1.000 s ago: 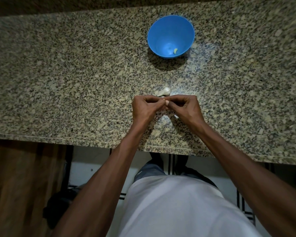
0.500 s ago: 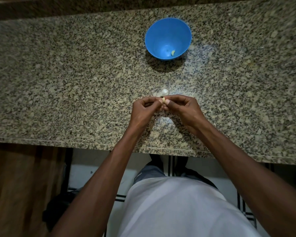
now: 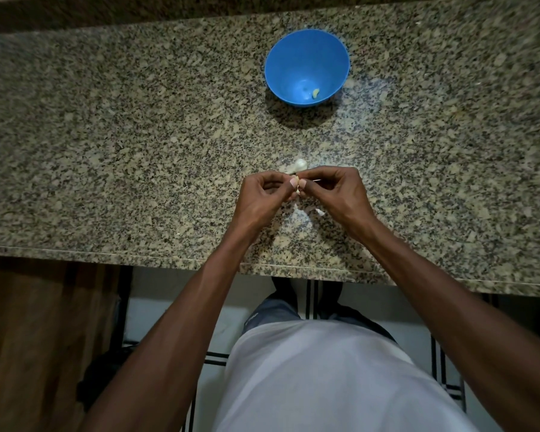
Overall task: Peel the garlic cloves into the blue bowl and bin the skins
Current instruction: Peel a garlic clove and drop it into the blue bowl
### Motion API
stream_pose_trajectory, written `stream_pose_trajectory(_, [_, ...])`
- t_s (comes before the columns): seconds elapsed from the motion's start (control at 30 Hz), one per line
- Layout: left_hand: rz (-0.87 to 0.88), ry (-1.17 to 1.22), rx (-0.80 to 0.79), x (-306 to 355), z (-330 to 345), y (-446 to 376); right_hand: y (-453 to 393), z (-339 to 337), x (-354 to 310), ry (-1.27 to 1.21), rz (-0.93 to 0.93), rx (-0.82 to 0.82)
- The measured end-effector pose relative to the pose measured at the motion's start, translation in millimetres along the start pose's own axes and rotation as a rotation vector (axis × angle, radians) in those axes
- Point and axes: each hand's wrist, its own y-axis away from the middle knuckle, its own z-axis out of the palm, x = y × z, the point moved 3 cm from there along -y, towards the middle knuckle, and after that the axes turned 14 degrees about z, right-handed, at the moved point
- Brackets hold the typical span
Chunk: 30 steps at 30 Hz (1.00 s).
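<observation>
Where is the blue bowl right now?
In the head view, the blue bowl sits on the granite counter, far side, straight beyond both hands, with one peeled clove inside.

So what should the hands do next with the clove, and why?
Probably keep pulling the skin off. Both hands, left hand and right hand, pinch the clove between the fingertips above the counter, and pale skin seems to cling to it. Once bare, it should join the peeled clove in the bowl.
</observation>
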Motion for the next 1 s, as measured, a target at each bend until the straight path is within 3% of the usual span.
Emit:
stream_pose_trajectory(0.77, [-0.044, -0.112, -0.079, -1.9, 20.8, -1.2, -0.5, 2.9, -3.8, 0.133, -0.012, 0.126])
stream_pose_trajectory(0.9, [-0.067, -0.101, 0.159, -6.5, 10.5, 6.3, -5.1, -7.8, -2.7, 0.050, 0.006, 0.155])
stream_pose_trajectory(1.0, [-0.063, -0.125, 0.186, -18.1, -3.8, 16.8, -6.7, -15.8, 2.3, -0.078, 0.086, 0.093])
